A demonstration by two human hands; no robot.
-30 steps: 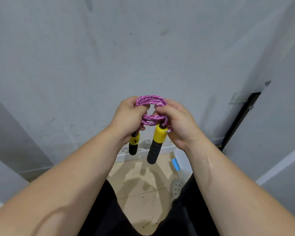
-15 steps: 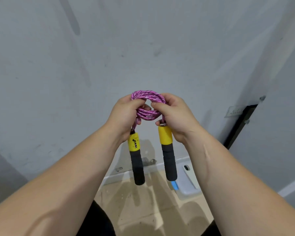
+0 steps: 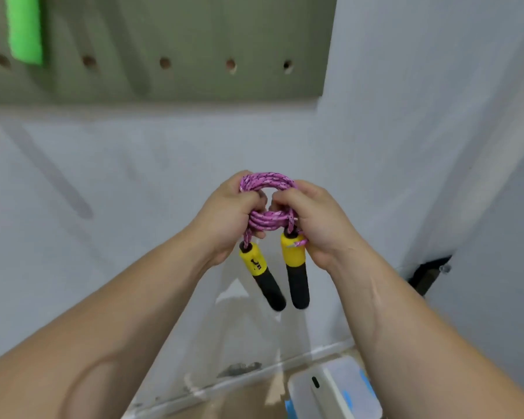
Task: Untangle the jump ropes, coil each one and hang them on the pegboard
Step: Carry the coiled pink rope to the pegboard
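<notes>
Both forearms are reaching up and forward, meeting at mid-view. My left hand (image 3: 224, 219) is curling round the 9 o'clock side of the coiled pink jump rope (image 3: 266, 183), fingers closed tight on the bundle, thumb on top. My right hand (image 3: 318, 225) is mirroring it at the 3 o'clock side, fingers wrapped over the strands and pinching them where they cross. The coil is standing as a small ring between the two fists, held up in the air in front of the wall (image 3: 133, 176), touching nothing else. The two yellow-and-black handles are hanging down toward 6 o'clock: the left handle (image 3: 262, 275) is tilting slightly inward, the right handle (image 3: 296, 275) is hanging almost straight, and their black tips are nearly meeting. Up at 11 to 12 o'clock the olive pegboard (image 3: 194, 40) is showing one row of holes, blurred. A bright green strip (image 3: 25, 28) is hanging on it at 10 o'clock; I cannot tell what it is. At 5 o'clock a white lidded box (image 3: 354, 388) with blue marks is sitting on the tan floor (image 3: 239, 402) by the skirting. At 4 o'clock a dark fitting (image 3: 427, 276) is showing in the corner.
</notes>
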